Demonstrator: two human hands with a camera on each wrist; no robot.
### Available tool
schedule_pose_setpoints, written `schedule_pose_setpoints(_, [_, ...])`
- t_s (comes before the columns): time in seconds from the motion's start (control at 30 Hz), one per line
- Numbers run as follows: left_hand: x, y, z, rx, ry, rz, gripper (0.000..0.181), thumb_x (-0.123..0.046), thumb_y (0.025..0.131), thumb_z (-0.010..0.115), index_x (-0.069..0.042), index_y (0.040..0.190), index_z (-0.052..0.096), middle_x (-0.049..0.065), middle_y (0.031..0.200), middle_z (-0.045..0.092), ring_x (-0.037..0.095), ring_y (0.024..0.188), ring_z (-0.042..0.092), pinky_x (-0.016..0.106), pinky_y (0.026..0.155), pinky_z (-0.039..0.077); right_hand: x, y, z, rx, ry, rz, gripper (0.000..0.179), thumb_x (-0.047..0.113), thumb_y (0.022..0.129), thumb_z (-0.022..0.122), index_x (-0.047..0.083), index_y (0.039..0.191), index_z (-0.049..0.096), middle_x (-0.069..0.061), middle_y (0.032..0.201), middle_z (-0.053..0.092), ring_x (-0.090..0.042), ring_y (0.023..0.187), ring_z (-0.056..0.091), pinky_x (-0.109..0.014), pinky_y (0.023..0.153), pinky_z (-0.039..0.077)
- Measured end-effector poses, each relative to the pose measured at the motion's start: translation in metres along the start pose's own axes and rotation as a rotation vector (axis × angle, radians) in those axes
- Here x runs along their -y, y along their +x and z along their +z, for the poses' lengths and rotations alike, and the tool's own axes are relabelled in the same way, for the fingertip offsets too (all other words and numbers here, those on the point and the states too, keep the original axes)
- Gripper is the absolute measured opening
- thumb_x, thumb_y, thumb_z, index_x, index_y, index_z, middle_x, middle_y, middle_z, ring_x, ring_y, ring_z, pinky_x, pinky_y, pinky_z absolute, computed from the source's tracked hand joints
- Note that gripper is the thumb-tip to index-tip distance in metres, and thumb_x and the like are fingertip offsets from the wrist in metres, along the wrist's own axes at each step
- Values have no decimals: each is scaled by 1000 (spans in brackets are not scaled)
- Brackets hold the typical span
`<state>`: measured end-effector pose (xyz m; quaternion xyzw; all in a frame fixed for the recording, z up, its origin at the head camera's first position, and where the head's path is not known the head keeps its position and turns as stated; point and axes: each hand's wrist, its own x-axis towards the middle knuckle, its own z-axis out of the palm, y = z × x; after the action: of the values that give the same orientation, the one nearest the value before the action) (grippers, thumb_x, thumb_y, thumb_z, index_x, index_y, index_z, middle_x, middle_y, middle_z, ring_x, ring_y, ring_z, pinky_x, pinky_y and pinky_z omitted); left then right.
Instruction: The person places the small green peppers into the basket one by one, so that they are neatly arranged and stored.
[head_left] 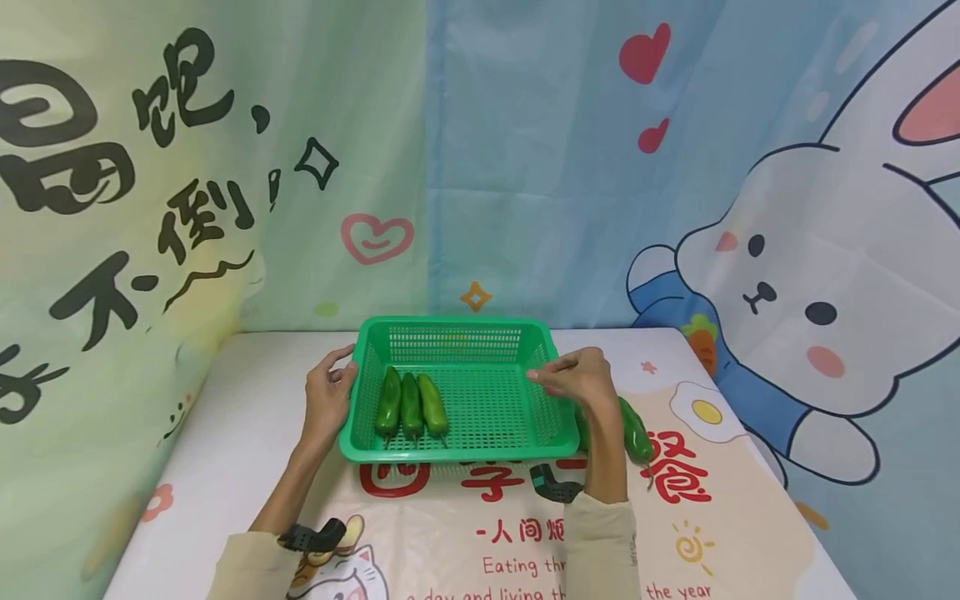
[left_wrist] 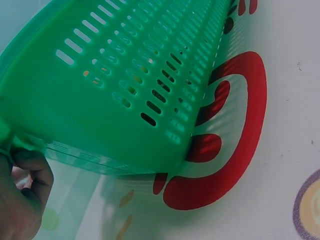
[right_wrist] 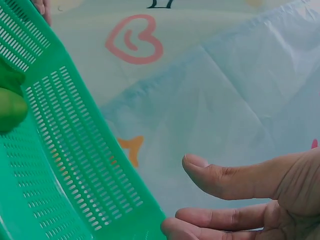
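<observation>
A green plastic basket [head_left: 457,456] with slotted walls sits in the middle of the head view. Three green peppers [head_left: 411,407] lie side by side in its left part, stems toward me. My left hand [head_left: 327,396] grips the rim at the left end; the left wrist view has its curled fingers [left_wrist: 42,175] at the basket's edge. Over the right end is my right hand [head_left: 583,377]. In the right wrist view its thumb [right_wrist: 225,180] stands apart from the fingers, whose tips are right at the rim.
More green peppers [head_left: 636,433] lie on the table to the right of the basket, partly hidden behind my right forearm. A printed cloth [head_left: 465,533] covers the table. Behind it hangs a cartoon curtain [head_left: 517,167].
</observation>
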<state>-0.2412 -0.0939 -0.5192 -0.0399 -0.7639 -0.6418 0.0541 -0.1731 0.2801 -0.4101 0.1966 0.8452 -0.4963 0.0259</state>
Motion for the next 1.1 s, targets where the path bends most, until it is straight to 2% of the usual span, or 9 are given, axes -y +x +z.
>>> schedule_pose_setpoints(0.17, [-6, -2, -1, 2, 7, -16, 41, -13, 116, 52, 1, 154, 58, 41, 106, 74, 5, 68, 69, 18, 61, 55, -7, -2, -8, 8, 27, 24, 39, 24, 92, 90, -6, 114, 79, -22, 115, 78, -18, 86, 82, -46, 96, 66])
schedule_pose_setpoints(0.27, [3, 0, -1, -1, 14, -3, 42, -17, 117, 51, -1, 155, 58, 38, 107, 75, 3, 69, 69, 18, 62, 55, -10, -4, -14, -4, 30, 27, 41, 23, 93, 90, -8, 117, 77, -26, 121, 75, -26, 94, 83, -46, 97, 66])
schedule_pose_setpoints(0.37, [6, 0, -1, -1, 12, 1, 42, -18, 117, 52, -2, 155, 58, 38, 108, 75, 4, 70, 70, 19, 63, 57, -14, -7, -20, -28, 14, 49, 43, 25, 94, 89, -7, 120, 76, -28, 127, 73, -33, 104, 82, -48, 100, 65])
schedule_pose_setpoints(0.43, [6, 0, 0, -1, 3, 5, 42, -19, 117, 52, -2, 155, 58, 38, 109, 75, 4, 70, 70, 19, 63, 57, -16, -9, -24, -45, 1, 61, 43, 26, 95, 88, -7, 120, 76, -28, 127, 73, -35, 106, 82, -45, 97, 65])
schedule_pose_setpoints(0.6, [4, 0, 0, -3, 2, 9, 43, -19, 117, 52, -2, 156, 57, 38, 110, 75, 3, 71, 71, 18, 63, 58, -25, -12, -33, -77, -11, 66, 45, 28, 95, 87, -7, 122, 76, -27, 124, 74, -33, 100, 82, -32, 81, 63])
schedule_pose_setpoints(0.8, [3, 0, 1, -9, 19, 11, 41, -19, 117, 52, -4, 155, 59, 36, 104, 76, 3, 67, 70, 20, 61, 57, -39, -10, -44, -113, -47, 64, 45, 26, 97, 86, -9, 124, 76, -32, 124, 74, -24, 88, 81, -27, 77, 63])
schedule_pose_setpoints(0.97, [5, 1, 1, -7, 30, 21, 41, -19, 117, 50, -5, 155, 58, 35, 100, 77, 3, 66, 70, 22, 62, 59, -50, -6, -51, -138, -72, 81, 46, 27, 99, 84, -9, 126, 75, -35, 139, 66, -30, 97, 82, -39, 94, 65])
schedule_pose_setpoints(1.1, [7, 1, 1, -8, 34, 18, 40, -18, 117, 50, -6, 155, 58, 34, 100, 76, 4, 67, 71, 22, 62, 60, -58, -4, -56, -142, -48, 108, 49, 28, 99, 83, -10, 130, 72, -34, 143, 63, -36, 108, 80, -53, 110, 59])
